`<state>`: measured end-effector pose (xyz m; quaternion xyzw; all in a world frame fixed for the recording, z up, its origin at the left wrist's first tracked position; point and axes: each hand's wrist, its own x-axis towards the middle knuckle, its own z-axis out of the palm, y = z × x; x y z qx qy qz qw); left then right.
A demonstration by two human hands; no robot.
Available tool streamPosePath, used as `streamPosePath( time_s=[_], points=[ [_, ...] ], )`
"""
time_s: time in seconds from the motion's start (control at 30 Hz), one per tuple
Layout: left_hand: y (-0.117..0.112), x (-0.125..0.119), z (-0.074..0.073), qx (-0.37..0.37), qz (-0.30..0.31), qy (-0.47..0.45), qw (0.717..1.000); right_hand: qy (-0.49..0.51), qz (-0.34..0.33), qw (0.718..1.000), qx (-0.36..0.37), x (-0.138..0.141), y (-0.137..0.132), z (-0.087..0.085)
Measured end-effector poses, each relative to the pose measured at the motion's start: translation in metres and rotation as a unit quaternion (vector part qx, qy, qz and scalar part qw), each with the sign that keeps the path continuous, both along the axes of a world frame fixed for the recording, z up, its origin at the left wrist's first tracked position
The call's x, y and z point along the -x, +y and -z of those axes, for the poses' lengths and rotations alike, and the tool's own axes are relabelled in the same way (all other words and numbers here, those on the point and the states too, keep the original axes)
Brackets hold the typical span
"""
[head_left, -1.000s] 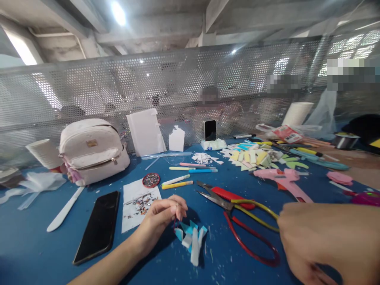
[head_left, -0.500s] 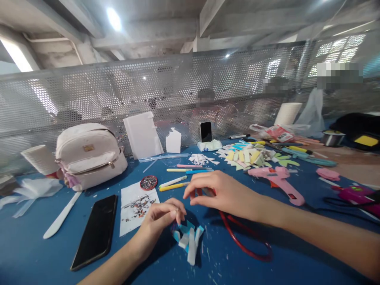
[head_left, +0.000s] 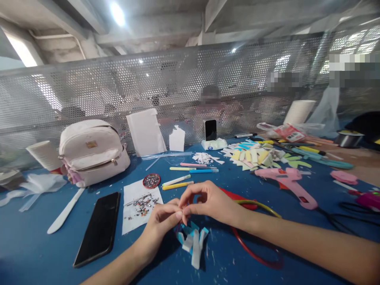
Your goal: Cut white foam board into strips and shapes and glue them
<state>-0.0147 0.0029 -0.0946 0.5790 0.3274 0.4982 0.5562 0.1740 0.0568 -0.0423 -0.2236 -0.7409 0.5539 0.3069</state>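
Observation:
My left hand [head_left: 162,223] is closed in a pinch, its thumb and fingertips pressed together. Against those fingertips, my right hand [head_left: 204,202] pinches too. Whatever lies between the fingers is too small or hidden to make out. Just below the hands is a bunch of blue and white strips [head_left: 195,247]; I cannot tell whether it hangs from the fingers or rests on the table. Under my right wrist and forearm lies a red and yellow looped thing [head_left: 251,204], partly covered by the arm.
A black phone [head_left: 97,229] and a paper sheet with sequins [head_left: 142,206] lie left. Markers [head_left: 178,185] are ahead. A pink glue gun [head_left: 289,180] with its cord sits right, near a pile of cut strips [head_left: 252,154]. A backpack [head_left: 92,156] stands behind; a perforated metal screen [head_left: 166,91] borders the table.
My right hand has come over to the left hand, and their fingertips now meet. More of the red and yellow looped thing shows behind the right wrist. The view has shifted slightly.

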Motion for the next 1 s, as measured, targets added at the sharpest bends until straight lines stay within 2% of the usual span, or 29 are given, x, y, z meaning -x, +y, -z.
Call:
streamPosePath(
  time_s=[0.37,0.63,1.0],
  points=[
    [0.000,0.000,-0.006,-0.060,-0.078,0.024,0.995,0.046,0.103,0.992,-0.049,0.011,-0.004,0.015],
    [0.000,-0.001,-0.004,-0.070,-0.093,0.063,0.991,0.063,0.106,0.991,-0.058,0.011,-0.005,0.025],
    [-0.002,-0.002,-0.001,-0.069,-0.082,0.082,0.991,0.052,0.073,0.993,-0.076,0.010,-0.011,0.026]
  ],
)
